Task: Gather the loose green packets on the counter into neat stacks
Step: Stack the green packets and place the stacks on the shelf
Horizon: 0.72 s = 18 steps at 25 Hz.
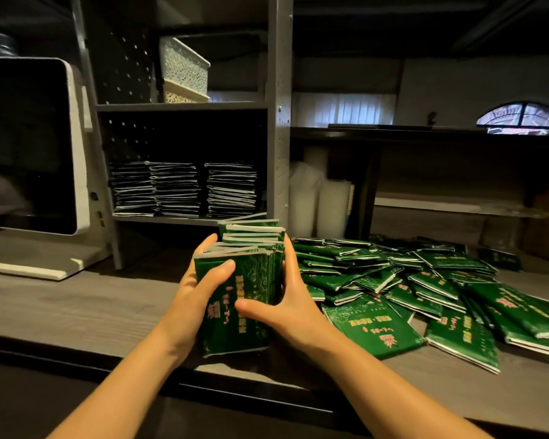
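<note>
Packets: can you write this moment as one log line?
left hand grips stack | right hand grips stack | pile loose on counter

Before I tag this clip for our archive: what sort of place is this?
Likely a shop or café counter: a till-like screen on a stand, packet stacks on the shelf, plastic cups beside it, a heap of green packets. The left hand and right hand grip a bundle.

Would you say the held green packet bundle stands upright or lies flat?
Upright: the green packet bundle stands on edge on the grey counter, gripped between left hand and right hand.
</note>
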### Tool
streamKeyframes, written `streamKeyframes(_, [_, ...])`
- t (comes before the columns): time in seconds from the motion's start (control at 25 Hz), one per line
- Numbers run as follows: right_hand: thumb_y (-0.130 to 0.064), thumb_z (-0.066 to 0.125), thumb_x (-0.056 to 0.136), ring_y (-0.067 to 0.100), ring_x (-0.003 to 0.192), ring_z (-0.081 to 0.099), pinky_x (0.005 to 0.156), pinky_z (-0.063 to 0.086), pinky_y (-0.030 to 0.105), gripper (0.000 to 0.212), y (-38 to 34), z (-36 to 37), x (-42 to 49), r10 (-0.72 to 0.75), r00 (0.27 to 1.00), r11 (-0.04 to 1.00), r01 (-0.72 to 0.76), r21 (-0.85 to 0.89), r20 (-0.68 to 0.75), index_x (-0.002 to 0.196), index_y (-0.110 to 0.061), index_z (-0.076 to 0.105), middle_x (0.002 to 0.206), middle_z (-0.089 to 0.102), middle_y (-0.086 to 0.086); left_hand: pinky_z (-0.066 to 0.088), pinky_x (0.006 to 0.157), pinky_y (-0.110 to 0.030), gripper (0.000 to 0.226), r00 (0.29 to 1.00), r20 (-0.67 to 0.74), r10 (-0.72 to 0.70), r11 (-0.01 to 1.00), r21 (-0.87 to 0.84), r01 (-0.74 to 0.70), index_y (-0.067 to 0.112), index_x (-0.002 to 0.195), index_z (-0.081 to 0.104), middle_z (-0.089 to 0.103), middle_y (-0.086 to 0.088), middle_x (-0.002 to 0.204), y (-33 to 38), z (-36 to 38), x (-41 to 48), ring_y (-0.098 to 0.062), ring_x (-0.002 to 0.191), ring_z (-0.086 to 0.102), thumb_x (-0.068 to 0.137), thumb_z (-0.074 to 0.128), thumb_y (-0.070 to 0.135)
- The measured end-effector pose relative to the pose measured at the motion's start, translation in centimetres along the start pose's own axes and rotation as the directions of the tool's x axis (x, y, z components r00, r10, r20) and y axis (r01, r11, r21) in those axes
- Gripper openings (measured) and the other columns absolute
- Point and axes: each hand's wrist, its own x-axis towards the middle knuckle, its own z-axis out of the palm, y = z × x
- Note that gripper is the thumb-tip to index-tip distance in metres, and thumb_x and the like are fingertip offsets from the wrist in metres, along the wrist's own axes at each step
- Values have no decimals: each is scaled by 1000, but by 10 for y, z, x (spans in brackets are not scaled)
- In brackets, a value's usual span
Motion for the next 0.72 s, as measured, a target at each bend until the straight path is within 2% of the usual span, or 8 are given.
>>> streamKeyframes(0.08, [-16,79,73,-1,131,40,110,37,38,119,1,0,-3,31,999,999,-32,13,37,147,-41,-10,145,36,-18,55,64,-20,113,999,-20,39,999,-6,-39,37,133,40,71,6,109,-5,0,-1,-10,94,69,30,86,51])
streamKeyframes(0.2, [-19,78,75,-22,116,39,109,36,25,119,-2,-5,-4,87,995,995,-89,53,41,146,-42,-14,135,33,-33,55,65,-19,134,998,32,49,999,9,-49,37,141,29,68,10,110,-8,0,-1,-7,97,68,22,84,66])
streamKeyframes(0.24, [-23,79,73,-24,114,37,108,36,22,120,-2,-6,-5,94,995,994,-96,53,44,146,-43,-14,135,33,-33,55,68,-19,138,997,59,44,999,30,-46,35,144,25,68,12,112,-9,0,-1,-6,100,66,23,83,69])
streamKeyframes(0.32, [-27,79,70,-15,120,43,102,39,16,122,-1,-5,-6,90,994,994,-93,54,61,146,-42,-15,138,38,-28,54,77,-19,143,992,120,43,997,64,-51,34,148,16,66,18,115,-9,2,-2,-3,108,62,26,82,70])
streamKeyframes(0.4, [-20,79,71,-7,123,48,97,43,14,121,1,-2,-8,71,994,995,-76,66,79,145,-43,-14,141,43,-18,52,79,-15,142,987,146,60,996,55,-69,37,147,11,64,25,115,-12,3,-4,1,111,59,29,83,68])
streamKeyframes(0.56, [-21,80,72,-13,124,41,100,40,13,117,-1,-1,-14,24,999,998,-26,61,30,146,-45,-7,140,38,-27,49,71,-8,135,988,109,110,994,0,-110,45,139,14,63,31,110,-12,5,-12,11,103,59,25,83,68])
streamKeyframes(0.72, [-14,80,71,-13,124,42,88,39,2,120,2,0,-15,31,999,997,-32,76,19,147,-40,-9,142,38,-20,49,70,-7,139,991,76,110,994,-33,-108,39,141,13,66,32,104,-14,7,-16,11,98,61,25,86,63])
